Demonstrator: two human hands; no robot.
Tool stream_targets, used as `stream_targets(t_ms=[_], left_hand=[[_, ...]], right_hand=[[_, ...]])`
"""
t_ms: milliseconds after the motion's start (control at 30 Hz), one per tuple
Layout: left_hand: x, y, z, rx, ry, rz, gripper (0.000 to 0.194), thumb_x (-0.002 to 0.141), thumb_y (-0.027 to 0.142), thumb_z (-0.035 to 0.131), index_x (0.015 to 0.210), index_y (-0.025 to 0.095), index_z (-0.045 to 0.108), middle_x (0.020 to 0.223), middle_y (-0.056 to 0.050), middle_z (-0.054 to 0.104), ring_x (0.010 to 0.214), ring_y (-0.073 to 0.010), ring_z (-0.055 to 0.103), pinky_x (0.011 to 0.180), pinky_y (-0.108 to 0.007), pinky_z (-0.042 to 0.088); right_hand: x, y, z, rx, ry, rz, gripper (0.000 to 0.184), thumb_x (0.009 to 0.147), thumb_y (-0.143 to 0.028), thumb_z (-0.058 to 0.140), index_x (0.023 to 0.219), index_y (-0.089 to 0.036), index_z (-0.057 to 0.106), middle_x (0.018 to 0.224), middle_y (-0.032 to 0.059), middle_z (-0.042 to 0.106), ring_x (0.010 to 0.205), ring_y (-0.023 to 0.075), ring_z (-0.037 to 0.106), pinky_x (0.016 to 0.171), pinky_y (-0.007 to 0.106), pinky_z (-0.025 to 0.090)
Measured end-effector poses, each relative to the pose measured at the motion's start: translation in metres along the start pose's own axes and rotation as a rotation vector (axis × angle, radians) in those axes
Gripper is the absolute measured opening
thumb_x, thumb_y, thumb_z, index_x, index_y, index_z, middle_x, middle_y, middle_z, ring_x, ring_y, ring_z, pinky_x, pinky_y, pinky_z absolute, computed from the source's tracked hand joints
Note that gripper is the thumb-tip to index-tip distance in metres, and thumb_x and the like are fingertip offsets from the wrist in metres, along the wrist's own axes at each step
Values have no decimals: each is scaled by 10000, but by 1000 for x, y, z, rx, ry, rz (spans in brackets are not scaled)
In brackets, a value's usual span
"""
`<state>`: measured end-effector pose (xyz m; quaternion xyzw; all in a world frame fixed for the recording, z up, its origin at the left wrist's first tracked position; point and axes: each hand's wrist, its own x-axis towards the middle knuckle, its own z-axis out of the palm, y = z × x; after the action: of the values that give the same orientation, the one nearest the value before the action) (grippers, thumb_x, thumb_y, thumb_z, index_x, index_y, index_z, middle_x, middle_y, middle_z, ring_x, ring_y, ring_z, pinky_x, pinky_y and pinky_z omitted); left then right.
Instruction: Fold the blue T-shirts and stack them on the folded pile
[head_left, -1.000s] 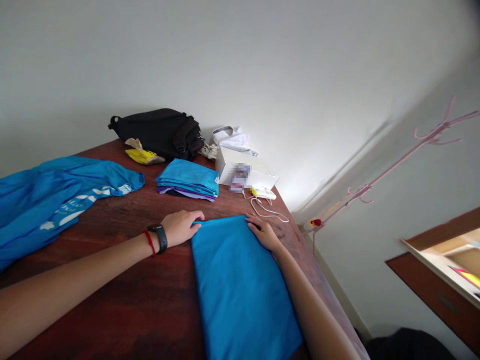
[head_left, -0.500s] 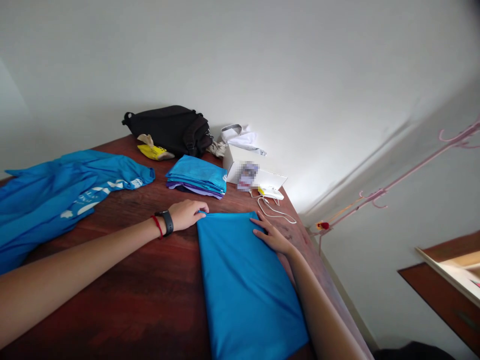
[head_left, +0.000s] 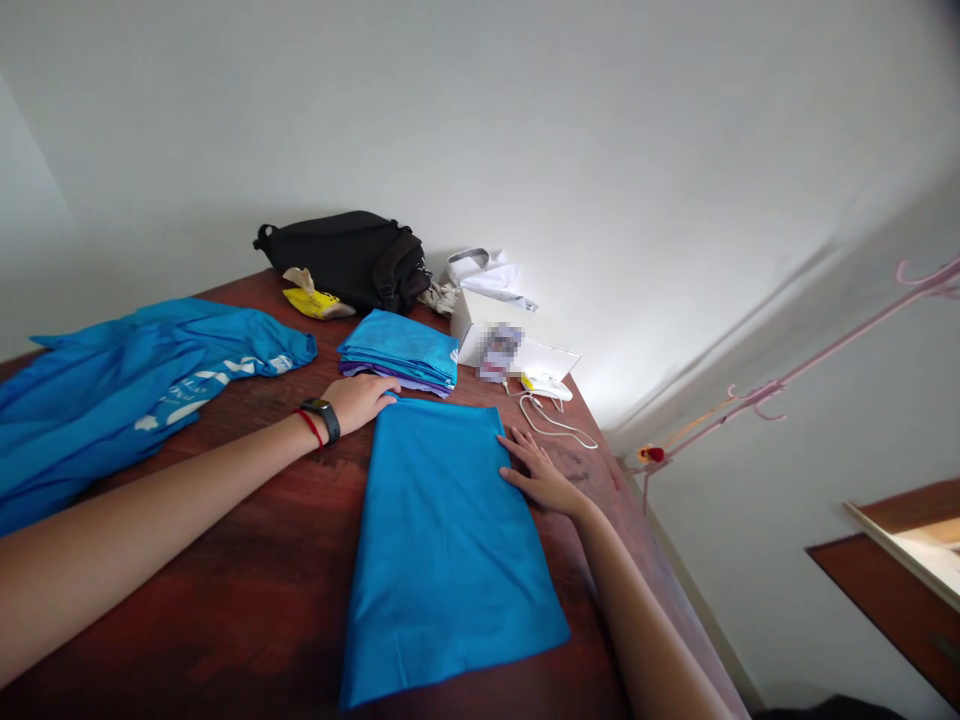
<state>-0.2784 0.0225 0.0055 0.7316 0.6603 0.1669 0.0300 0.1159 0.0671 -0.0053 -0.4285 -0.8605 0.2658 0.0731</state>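
A folded blue garment (head_left: 442, 540) lies flat on the dark red wooden table (head_left: 247, 600) in front of me. My left hand (head_left: 360, 398), with a black band and a red string at the wrist, rests at the garment's far left corner, fingers curled on its edge. My right hand (head_left: 536, 472) lies flat and open against the garment's right edge, fingers spread on the table. Just beyond the garment sits a stack of folded blue and purple clothes (head_left: 399, 353).
An unfolded blue shirt with white print (head_left: 127, 385) is spread at the left. A black bag (head_left: 345, 258), a yellow item (head_left: 315, 302), white cloth (head_left: 487, 275), a white box (head_left: 510, 350) and a white cable (head_left: 551, 420) sit at the far end. The table's right edge drops to the floor.
The folded blue garment has slid away from me and to the left, up to the stack. My left hand moved with its corner; my right hand now sits beside its right edge.
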Motion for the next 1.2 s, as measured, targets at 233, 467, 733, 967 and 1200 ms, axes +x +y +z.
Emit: stream_targets(t_ms=[233,467,733,967,1200], left_hand=[[-38,59,-23,182,22,34,537,966,418,525,1444,179,471,1294,-183,596,1131,-356,589,864,-447,504],[-70,105,15,-146,-241,607,718,913,647,526,1523,289,402,1627,-113,272,1488,-396,232,1161,-586,254],[-121,129,14,-257,-322,774,746,900,676,516,1545,344,343,1650,-83,174,1503,-410,153,1180,-669,130],[-120,131,21,-282,-278,670,673,952,706,354,1533,366,361,1649,-66,188,1506,-379,178,1183,-641,157],[-72,89,30,-69,-175,299,695,963,712,286,1541,331,362,1646,-98,187,1511,-383,151,1178,-607,161]], right_hand=[[-1,-9,7,-98,13,45,745,924,-690,461,1568,-372,258,1678,35,68,1537,320,15,1197,641,37],[-2,-34,12,-187,153,-162,682,960,-624,461,1557,-324,322,1675,26,95,1539,306,18,1220,590,129],[2,-40,24,-226,-27,-186,623,1008,-607,344,1576,-393,206,1672,-20,74,1539,295,39,1217,600,109],[2,-36,21,-201,-44,-163,618,1006,-624,324,1573,-407,206,1673,-39,41,1540,282,8,1224,581,95],[2,-36,21,-215,-60,-156,667,978,-655,375,1573,-417,189,1675,-38,7,1537,295,-14,1223,581,98]])
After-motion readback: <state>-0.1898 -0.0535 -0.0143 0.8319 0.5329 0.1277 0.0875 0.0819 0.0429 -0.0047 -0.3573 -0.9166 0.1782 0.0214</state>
